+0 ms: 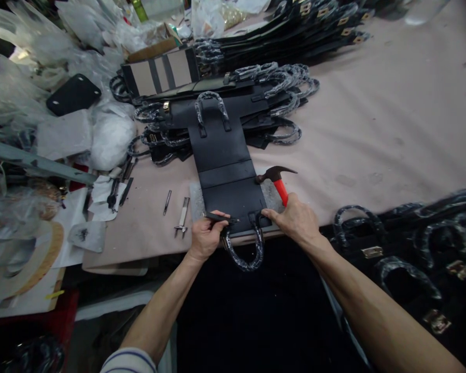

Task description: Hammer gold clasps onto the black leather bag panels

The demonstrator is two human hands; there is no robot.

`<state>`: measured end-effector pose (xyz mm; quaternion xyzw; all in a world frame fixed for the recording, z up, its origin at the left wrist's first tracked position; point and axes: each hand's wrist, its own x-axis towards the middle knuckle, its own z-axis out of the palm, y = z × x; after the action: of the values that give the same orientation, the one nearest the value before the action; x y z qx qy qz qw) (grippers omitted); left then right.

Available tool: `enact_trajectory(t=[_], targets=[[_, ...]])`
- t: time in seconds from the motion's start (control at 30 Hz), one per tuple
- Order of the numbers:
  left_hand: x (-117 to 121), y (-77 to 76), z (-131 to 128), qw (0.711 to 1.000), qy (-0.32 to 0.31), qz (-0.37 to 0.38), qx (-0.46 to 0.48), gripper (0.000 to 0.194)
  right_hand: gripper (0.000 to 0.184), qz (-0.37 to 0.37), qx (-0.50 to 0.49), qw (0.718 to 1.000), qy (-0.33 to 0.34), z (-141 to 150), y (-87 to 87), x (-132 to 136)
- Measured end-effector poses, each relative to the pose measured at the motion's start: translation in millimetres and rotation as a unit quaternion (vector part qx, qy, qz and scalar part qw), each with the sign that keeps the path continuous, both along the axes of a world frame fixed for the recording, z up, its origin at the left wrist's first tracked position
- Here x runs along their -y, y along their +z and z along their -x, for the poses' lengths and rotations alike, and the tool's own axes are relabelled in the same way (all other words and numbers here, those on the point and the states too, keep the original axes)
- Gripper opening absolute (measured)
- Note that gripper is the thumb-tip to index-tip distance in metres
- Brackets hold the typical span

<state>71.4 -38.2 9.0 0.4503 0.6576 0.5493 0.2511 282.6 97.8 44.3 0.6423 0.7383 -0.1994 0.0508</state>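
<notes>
A black leather bag panel [227, 155] lies stretched away from me across the table edge. Its near plastic-wrapped handle [247, 265] hangs over the edge, and a second wrapped handle [211, 96] is at its far end. My left hand [205, 238] is closed around a thin dark pen-like tool [217, 216], which points right across the panel's near end. In my right hand [297, 220] is a claw hammer [281, 191] with a red grip, its head near the panel's right edge. My right fingertips touch the panel beside the near handle. A pale slab [196, 199] shows under the panel.
Left of the slab lie dividers [183, 215] and a short metal rod [167, 202]. Stacked black bag pieces [287, 88] with wrapped handles sit behind. Plastic bags [112, 137] and a tape roll [42, 264] crowd the left; more black bags [372, 228] are at right.
</notes>
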Motion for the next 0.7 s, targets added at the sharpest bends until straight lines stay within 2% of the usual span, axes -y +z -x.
enact_trajectory(t=[0.13,0.23,0.4,0.53,0.7], targets=[[-3,5.8,-7,0.999,-0.031,-0.003,-0.026,0.011,0.072,-0.005,0.006,1.000,-0.004,0,-1.0,0],[-7,2.1,-14,0.998,-0.046,-0.018,-0.044,0.012,0.074,-0.002,0.002,1.000,-0.009,0,-1.2,0],[-11,-5.8,-15,0.997,-0.022,-0.020,-0.071,0.011,0.074,-0.008,-0.002,1.000,-0.003,-1,-0.9,0],[-18,-5.7,-10,0.999,-0.007,-0.013,-0.050,0.012,0.075,-0.018,-0.001,1.000,-0.003,-1,-3.1,-1],[-20,-2.8,-7,1.000,-0.025,-0.005,-0.015,0.012,0.077,-0.010,0.003,1.000,-0.008,-1,-5.6,-2]])
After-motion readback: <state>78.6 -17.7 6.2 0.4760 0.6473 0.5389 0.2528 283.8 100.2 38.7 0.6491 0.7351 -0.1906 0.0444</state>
